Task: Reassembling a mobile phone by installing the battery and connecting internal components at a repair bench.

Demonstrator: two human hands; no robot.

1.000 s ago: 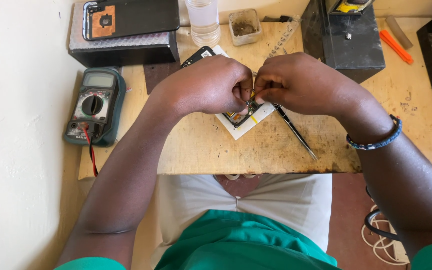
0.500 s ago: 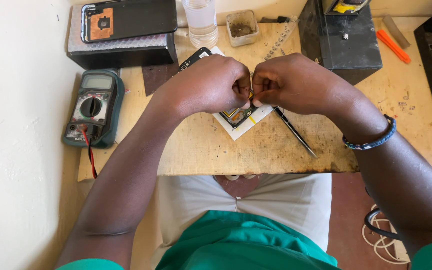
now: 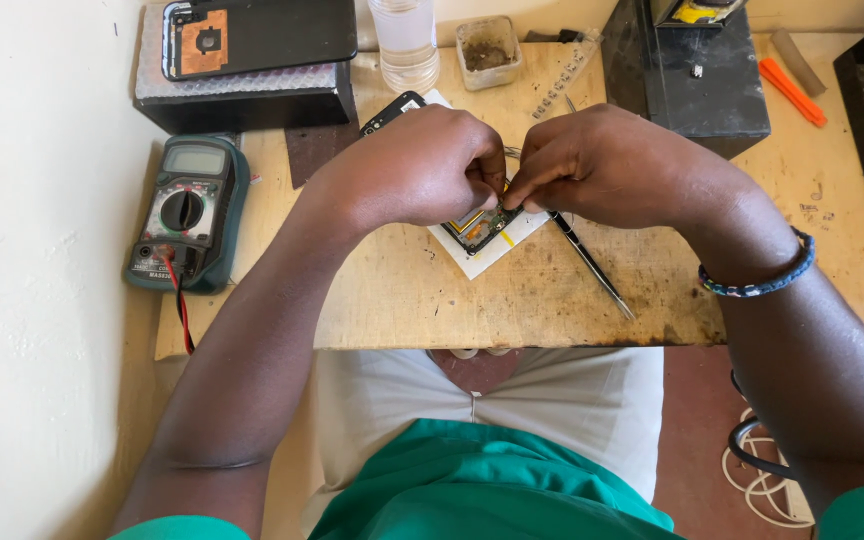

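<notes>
both hands meet over an opened phone [image 3: 479,228] lying on a white sheet [image 3: 485,252] at the wooden board's [image 3: 402,290] centre. the left hand [image 3: 414,168] and right hand [image 3: 607,165] pinch at its upper edge (what they grip is hidden). tweezers [image 3: 592,265] lie at 4 o'clock, a multimeter [image 3: 184,210] at 9.

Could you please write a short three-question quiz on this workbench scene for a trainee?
1. True or false: both hands are at the opened phone.
2. Which lies beside the right hand: A tweezers, B hammer, C scissors?
3. What meter sits at the bench's left end?

Key: 1 true, the left hand and right hand meet over it. 2 A. 3 the multimeter with a red lead.
</notes>
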